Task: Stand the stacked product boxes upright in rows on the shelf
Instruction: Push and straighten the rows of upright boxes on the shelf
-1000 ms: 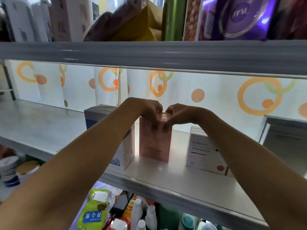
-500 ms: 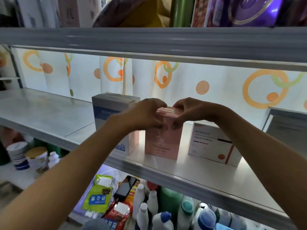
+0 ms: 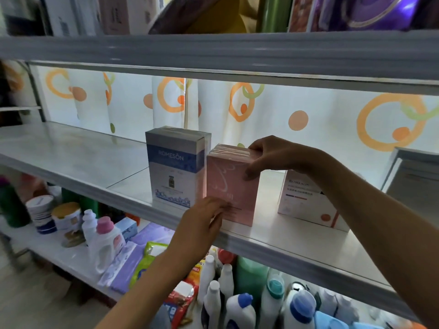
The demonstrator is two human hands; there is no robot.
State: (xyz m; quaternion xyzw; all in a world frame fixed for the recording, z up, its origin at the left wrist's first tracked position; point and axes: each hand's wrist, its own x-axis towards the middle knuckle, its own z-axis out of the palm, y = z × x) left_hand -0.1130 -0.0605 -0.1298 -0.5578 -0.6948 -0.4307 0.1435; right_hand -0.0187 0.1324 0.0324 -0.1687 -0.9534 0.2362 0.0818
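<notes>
A pink box [image 3: 234, 181] stands upright near the front edge of the white shelf [image 3: 71, 155]. My right hand [image 3: 273, 155] grips its top right corner, thumb on the front face. My left hand [image 3: 204, 222] touches the lower left front of the pink box with its fingertips. A blue and white box [image 3: 174, 167] stands upright right beside it on the left. A white box [image 3: 306, 200] with an orange dot stands apart to the right.
A grey box [image 3: 413, 176] stands at the far right of the shelf. The shelf above [image 3: 213, 53] hangs low over the boxes. Bottles [image 3: 237, 305], tubs [image 3: 42, 210] and packets crowd the lower shelf. A dotted curtain [image 3: 308, 110] backs the shelf.
My left hand has left the top of the pink box and dropped to its lower front. The pink box now sits closer to the blue box. The camera has moved nearer.
</notes>
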